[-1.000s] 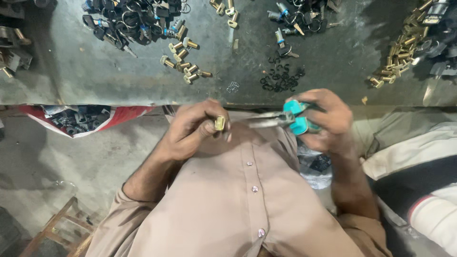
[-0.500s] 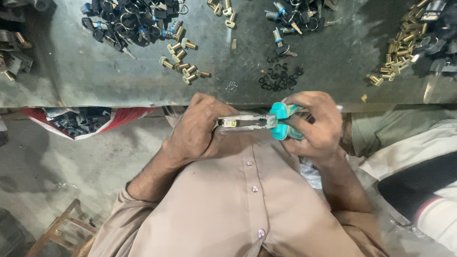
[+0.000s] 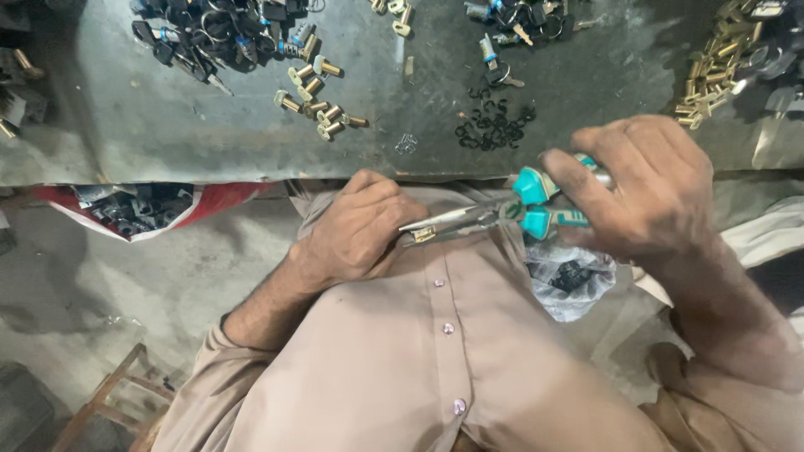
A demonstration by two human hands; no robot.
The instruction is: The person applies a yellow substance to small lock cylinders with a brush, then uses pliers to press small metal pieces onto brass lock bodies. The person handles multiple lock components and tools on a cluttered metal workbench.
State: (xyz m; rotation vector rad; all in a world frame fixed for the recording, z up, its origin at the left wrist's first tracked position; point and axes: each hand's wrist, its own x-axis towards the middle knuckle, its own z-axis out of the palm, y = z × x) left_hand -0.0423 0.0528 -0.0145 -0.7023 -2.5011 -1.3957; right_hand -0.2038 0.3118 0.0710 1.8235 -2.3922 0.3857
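Nearest: both hands work just over the tan buttoned shirt (image 3: 444, 335), at chest height.

Left hand (image 3: 360, 230) is curled into a loose fist around a small brass part (image 3: 425, 234); only a sliver of brass shows at the fingertips, so its exact shape can't be read.

Right hand (image 3: 645, 188) is clamped around the teal handles of long-nose pliers (image 3: 494, 216). The nose points toward the left hand and its tip sits right at the brass part. Touching or biting it? Can't tell, the fingers hide the contact.

Just below the right hand: a clear plastic bag (image 3: 569, 280) with dark small bits inside.

Beyond the hands, the grey metal bench (image 3: 167, 125):
- straight ahead of the right hand, a scatter of small black rings (image 3: 494, 125)
- ahead of the left hand, a loose group of brass cylinders (image 3: 318, 105), roughly 8
- further out on the left hand's side, a heap of dark keys and rings (image 3: 209, 33)
- far past the right hand, a pile of brass parts (image 3: 712, 75)

Status, as a judgement: 1 part is in hand and mid-operation with the pliers. Many loose cylinders and rings remain on the bench, so most of the batch looks untouched. Nothing shows which pile is finished work.
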